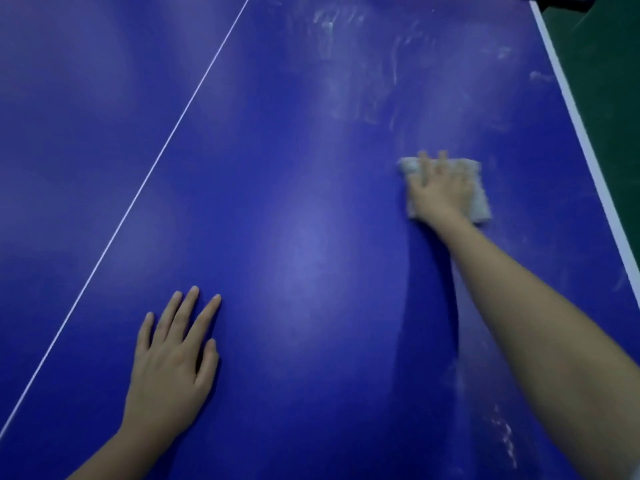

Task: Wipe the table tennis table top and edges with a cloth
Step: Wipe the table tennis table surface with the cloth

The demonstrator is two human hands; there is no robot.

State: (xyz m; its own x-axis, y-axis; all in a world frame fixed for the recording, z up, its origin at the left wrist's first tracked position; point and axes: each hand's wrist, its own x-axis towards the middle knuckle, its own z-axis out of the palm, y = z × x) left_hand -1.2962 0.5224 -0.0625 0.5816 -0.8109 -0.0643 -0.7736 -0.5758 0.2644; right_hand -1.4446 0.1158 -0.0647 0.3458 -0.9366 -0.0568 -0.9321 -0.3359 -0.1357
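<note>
Dim, cool light. A soft glare patch sheens the table point(304, 258) between the two hands. A dark shadow runs along the right arm, below that hand's fingers point(424, 164). The right hand point(440, 192) and cloth point(479, 199) are blurred; the left hand point(169, 368) is sharper. Table lines bow toward the edges.

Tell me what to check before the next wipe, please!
1. Cloth flat under the right hand: ok.
2. Left hand braced flat on the table, clear of the wiping path: ok.
3. White smears ahead of the cloth gone: not ok, plenty remain.
4. Streaks by the right forearm gone: not ok.
5. White edge wiped: cannot tell.
6. Cloth clean enough to keep using: cannot tell, it is blurred.
</note>
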